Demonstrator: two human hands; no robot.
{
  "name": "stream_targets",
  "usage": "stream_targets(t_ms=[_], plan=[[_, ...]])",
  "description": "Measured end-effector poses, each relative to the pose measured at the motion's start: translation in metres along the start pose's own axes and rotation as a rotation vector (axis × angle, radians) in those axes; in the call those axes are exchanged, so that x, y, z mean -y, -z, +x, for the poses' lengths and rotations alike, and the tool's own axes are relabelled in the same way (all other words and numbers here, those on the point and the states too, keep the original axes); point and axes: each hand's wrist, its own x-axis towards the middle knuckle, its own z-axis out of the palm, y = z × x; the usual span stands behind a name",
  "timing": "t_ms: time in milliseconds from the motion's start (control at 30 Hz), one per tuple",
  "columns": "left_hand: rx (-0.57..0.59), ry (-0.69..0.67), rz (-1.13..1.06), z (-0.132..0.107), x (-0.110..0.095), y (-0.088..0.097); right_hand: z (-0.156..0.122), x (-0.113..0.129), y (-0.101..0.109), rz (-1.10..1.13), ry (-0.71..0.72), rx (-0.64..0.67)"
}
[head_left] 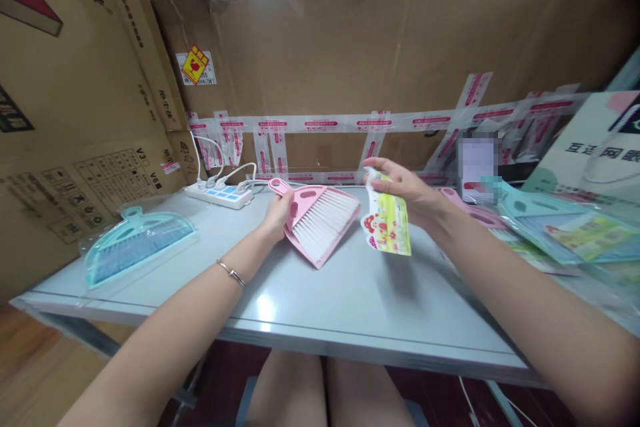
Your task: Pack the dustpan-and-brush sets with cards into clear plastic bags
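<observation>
My left hand [279, 212] is closed round the handle end of a pink mini dustpan with a white-bristled brush nested in it [320, 221], holding it tilted just above the grey table [350, 300]. My right hand [400, 188] pinches the top of a printed paper card [387, 221], green and yellow with a red cartoon figure, which hangs down to the right of the pink set. The two hands are a short way apart over the middle of the table.
A teal dustpan set in a clear bag [135, 245] lies at the table's left. A white power strip [219, 194] with cables sits at the back. Bagged sets and cards [560, 230] pile at the right. Taped cardboard walls [350, 67] enclose the table.
</observation>
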Motion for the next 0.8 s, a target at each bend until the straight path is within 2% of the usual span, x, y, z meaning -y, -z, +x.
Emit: stream_targets(t_ms=[33,100,200,267,367,500,567,633,700,800], plan=[[-0.003,-0.002,-0.019,0.000,0.002,-0.002,-0.002,-0.006,-0.011,0.021,-0.006,0.043],[-0.003,0.002,-0.042,-0.001,0.006,-0.005,-0.002,-0.023,-0.030,-0.067,0.046,0.038],[-0.005,-0.001,-0.080,-0.003,0.012,-0.010,0.002,-0.050,-0.045,-0.453,0.271,-0.054],[-0.009,0.006,-0.104,-0.003,0.014,-0.011,0.005,-0.061,-0.044,-0.665,0.397,-0.094],[-0.023,0.014,-0.133,-0.005,0.014,-0.013,0.007,-0.067,-0.037,-0.822,0.449,-0.157],[-0.062,0.036,-0.163,-0.008,0.012,-0.013,0.010,-0.067,-0.032,-0.929,0.410,-0.467],[-0.078,0.045,-0.182,-0.010,0.011,-0.013,0.012,-0.069,-0.031,-0.866,0.369,-0.612],[-0.091,0.045,-0.199,-0.011,0.010,-0.014,0.015,-0.070,-0.030,-0.655,0.262,-0.678],[-0.098,0.042,-0.208,-0.013,0.010,-0.016,0.016,-0.070,-0.030,-0.303,0.067,-0.599],[-0.093,0.038,-0.210,-0.015,0.008,-0.018,0.014,-0.068,-0.034,0.082,-0.153,-0.336]])
